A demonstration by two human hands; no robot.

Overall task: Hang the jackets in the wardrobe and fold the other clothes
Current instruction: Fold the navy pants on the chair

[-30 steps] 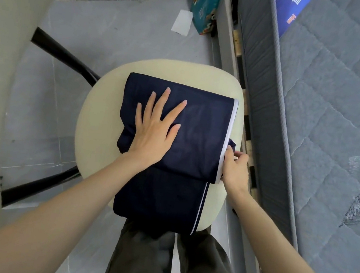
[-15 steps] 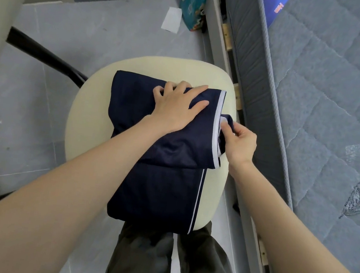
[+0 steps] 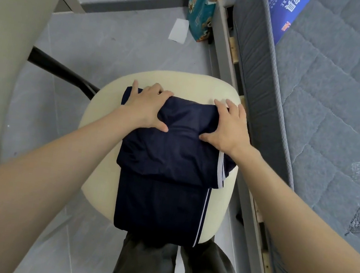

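Both grips clutch the garment, folded on the chair beside the bed: left grip and right grip curl fingers over its far fold, thumbs pressing on top.

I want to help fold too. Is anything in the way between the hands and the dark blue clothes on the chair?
Nothing visible is in the way. The left hand and right hand hold the far end of the dark blue clothes directly, on the chair seat.

left hand moved to navy garment's far fold, right hand gripping alongside
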